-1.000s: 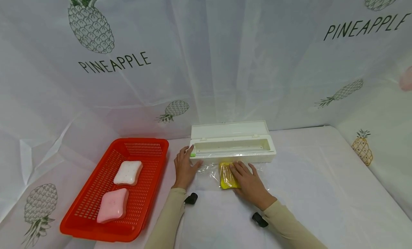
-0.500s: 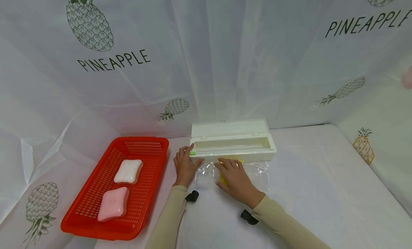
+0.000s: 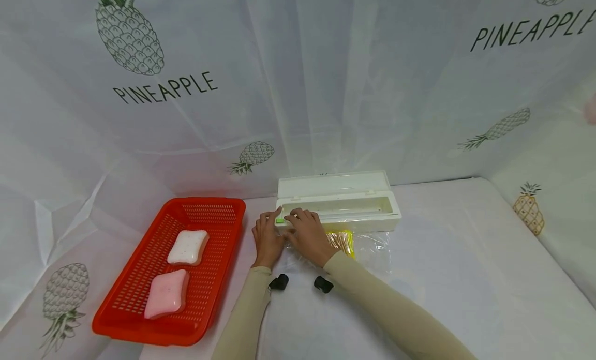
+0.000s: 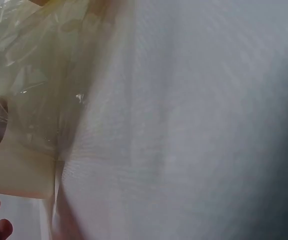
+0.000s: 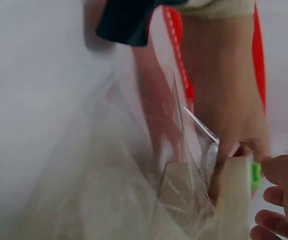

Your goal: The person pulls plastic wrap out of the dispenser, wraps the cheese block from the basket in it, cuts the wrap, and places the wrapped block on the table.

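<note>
A white cling film dispenser (image 3: 363, 226) stands with its lid raised, and clear cling film (image 3: 372, 246) runs out over its front. Under the film lies a yellow block (image 3: 342, 241), partly covered by the right forearm. My left hand (image 3: 268, 243) grips the dispenser's left end, its thumb side hidden behind the other hand. My right hand (image 3: 309, 238) has its curled fingers over the front edge, a fingertip right at the green slide cutter (image 5: 255, 175). Loose film hangs in folds beside the dispenser in the right wrist view.
To the left sits a red basket (image 3: 215, 298) holding a white block (image 3: 188, 247) and a pink block (image 3: 166, 294), both bread-slice shaped. A pineapple-print curtain (image 3: 326, 91) rises right behind the dispenser.
My right hand has left the yellow block and moved left along the dispenser to the slide cutter at its left end. The left hand has stayed in place.
</note>
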### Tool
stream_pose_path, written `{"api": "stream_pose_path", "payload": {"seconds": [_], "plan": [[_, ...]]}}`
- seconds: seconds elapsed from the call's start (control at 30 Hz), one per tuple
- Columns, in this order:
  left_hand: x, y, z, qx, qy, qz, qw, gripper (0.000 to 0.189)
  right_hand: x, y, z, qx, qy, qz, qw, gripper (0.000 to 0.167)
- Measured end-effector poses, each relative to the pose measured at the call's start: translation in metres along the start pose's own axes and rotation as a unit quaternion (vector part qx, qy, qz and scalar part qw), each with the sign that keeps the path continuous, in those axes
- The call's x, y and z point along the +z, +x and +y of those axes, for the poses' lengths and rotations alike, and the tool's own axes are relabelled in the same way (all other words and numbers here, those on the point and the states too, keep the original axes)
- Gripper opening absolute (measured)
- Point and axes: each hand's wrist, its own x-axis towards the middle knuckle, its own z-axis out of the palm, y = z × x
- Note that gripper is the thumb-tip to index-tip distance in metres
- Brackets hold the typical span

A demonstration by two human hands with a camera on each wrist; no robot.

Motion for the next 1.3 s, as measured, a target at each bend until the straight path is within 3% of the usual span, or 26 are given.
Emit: {"api": "stream_pose_path", "payload": {"seconds": [0.2,0.47,0.87,1.3], "plan": [[0.002,-0.001,0.001,-0.003,-0.012,0.004,0.9999,0.071,0.014,0.019,0.002,0.009,-0.01,0.002,0.9999,0.021],[0.004,0.001,0.0,0.005,-0.018,0.001,0.9998,0.069,0.015,0.032,0.002,0.024,-0.03,0.02,0.9991,0.013],[0.003,-0.001,-0.001,-0.023,-0.006,-0.021,0.9995,0.071,0.012,0.033,0.001,0.02,-0.041,0.0,0.999,0.012],[0.0,-0.002,0.001,-0.021,0.002,-0.022,0.9995,0.075,0.005,0.026,0.013,-0.013,-0.077,0.015,0.9968,0.008]]}}
